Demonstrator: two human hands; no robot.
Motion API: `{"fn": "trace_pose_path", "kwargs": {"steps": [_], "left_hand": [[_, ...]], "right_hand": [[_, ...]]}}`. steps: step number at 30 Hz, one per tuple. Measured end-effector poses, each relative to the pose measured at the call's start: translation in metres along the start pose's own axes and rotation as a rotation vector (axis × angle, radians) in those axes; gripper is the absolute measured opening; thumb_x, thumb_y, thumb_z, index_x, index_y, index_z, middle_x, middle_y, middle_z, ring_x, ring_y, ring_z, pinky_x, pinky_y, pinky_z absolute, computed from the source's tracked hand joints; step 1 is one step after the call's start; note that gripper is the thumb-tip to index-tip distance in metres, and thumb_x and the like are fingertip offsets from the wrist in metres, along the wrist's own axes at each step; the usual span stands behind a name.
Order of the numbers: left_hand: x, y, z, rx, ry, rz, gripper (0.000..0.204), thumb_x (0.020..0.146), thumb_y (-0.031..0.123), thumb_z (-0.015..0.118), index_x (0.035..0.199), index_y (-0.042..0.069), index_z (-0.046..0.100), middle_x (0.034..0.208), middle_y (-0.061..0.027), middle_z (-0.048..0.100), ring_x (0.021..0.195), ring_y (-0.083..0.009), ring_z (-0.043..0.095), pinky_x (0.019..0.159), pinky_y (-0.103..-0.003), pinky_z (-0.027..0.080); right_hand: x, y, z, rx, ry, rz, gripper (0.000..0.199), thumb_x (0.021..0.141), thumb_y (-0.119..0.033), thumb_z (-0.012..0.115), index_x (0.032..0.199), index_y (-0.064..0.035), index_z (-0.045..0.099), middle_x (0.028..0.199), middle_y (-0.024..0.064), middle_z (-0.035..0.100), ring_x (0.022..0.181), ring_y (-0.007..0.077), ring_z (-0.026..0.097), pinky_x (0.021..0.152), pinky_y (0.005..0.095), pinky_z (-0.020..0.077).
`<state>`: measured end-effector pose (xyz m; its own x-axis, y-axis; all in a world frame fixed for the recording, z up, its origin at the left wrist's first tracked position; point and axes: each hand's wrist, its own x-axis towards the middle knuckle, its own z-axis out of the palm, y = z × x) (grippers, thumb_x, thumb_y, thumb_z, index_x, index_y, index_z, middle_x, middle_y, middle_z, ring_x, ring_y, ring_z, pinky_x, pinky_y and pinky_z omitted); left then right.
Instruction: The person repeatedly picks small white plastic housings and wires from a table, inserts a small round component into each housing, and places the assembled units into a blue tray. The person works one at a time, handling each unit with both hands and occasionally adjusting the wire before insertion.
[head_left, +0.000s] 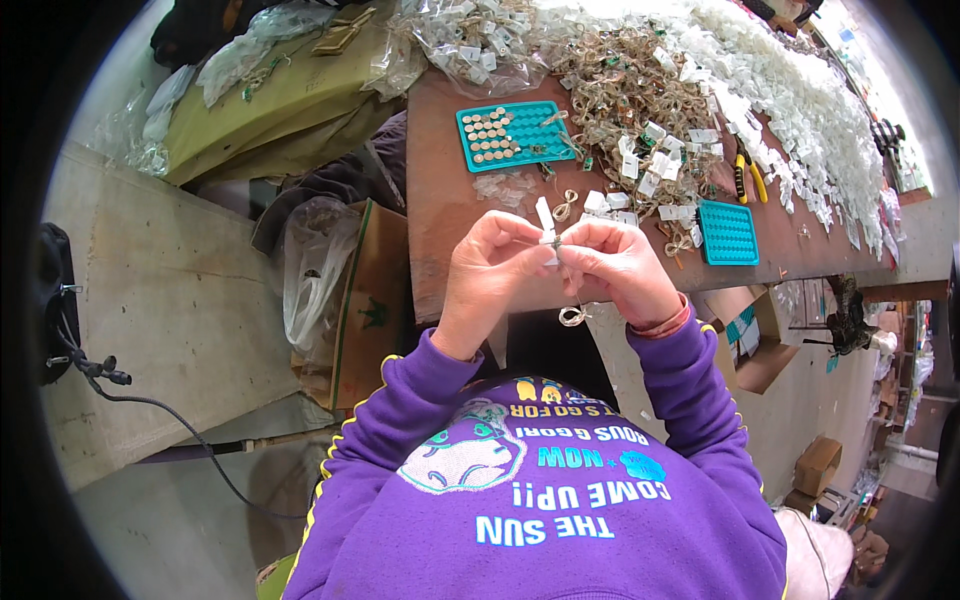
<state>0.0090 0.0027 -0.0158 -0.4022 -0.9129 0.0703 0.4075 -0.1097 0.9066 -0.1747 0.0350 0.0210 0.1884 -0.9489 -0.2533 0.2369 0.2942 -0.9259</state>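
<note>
My left hand (488, 272) and my right hand (622, 270) meet over the near edge of the table, fingers closed in a pinch. Between the fingertips is a small white plastic case (545, 213), its narrow upper part sticking up. A small dark part sits where the fingertips meet, too small to make out. From under my right hand a coiled thin wire (573, 317) hangs down past the table edge. Just beyond the hands lies another wire coil (566, 205), next to several white cases (606, 203).
A teal tray (547, 150) holds rows of round silver button cells (488, 135); a smaller teal tray (729, 235) lies right. Behind them spreads a heap of wire coils (620, 85) and white plastic pieces (790, 95). Yellow-and-black pliers (741, 178) lie right. A cardboard box (365, 290) stands left.
</note>
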Motion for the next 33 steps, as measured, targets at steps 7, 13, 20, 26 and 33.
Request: {"fn": "trace_pose_path", "kwargs": {"steps": [7,13,20,26,33], "left_hand": [[0.001,0.009,-0.007,-0.028,-0.135,-0.125,0.019,0.084,-0.002,0.069,0.098,0.003,0.057,0.092,-0.0028,0.063,0.085,-0.0080,0.061,0.076,-0.022,0.050],[-0.003,0.014,-0.005,-0.188,-0.282,-0.197,0.019,0.083,-0.003,0.069,0.096,0.003,0.057,0.093,-0.0031,0.063,0.085,-0.0069,0.060,0.075,-0.022,0.051],[-0.005,0.014,0.006,0.098,0.098,0.013,0.015,0.085,0.000,0.071,0.095,0.000,0.059,0.088,-0.0063,0.069,0.082,-0.0079,0.064,0.072,-0.021,0.052],[-0.004,0.009,0.008,0.394,0.236,0.194,0.017,0.080,0.001,0.077,0.090,-0.002,0.064,0.085,-0.0062,0.070,0.079,-0.0081,0.065,0.070,-0.022,0.054],[-0.005,0.007,0.005,0.533,0.220,0.269,0.017,0.079,0.002,0.078,0.090,-0.002,0.064,0.084,-0.0057,0.070,0.078,-0.0084,0.065,0.069,-0.022,0.053]], "right_hand": [[-0.007,-0.007,0.001,-0.195,0.024,-0.045,0.014,0.083,-0.007,0.073,0.092,0.0006,0.066,0.083,0.0011,0.066,0.075,0.0064,0.060,0.069,0.0206,0.0492],[0.000,0.007,0.003,0.359,-0.256,0.142,0.019,0.082,-0.009,0.073,0.093,-0.0058,0.058,0.095,0.0026,0.062,0.083,0.0116,0.065,0.080,0.0297,0.0567],[-0.001,0.013,0.012,0.138,0.019,0.045,0.021,0.094,-0.021,0.064,0.102,-0.0017,0.062,0.094,0.0027,0.065,0.081,0.0092,0.064,0.074,0.0246,0.0541],[-0.009,0.021,0.028,-0.108,0.227,-0.111,0.012,0.089,-0.010,0.069,0.093,0.0012,0.067,0.082,-0.0015,0.066,0.075,0.0027,0.058,0.065,0.0185,0.0468],[-0.005,0.025,0.032,-0.461,0.295,-0.384,0.010,0.084,-0.006,0.069,0.089,0.0015,0.065,0.076,0.0019,0.066,0.074,0.0039,0.061,0.064,0.0202,0.0492]]}}
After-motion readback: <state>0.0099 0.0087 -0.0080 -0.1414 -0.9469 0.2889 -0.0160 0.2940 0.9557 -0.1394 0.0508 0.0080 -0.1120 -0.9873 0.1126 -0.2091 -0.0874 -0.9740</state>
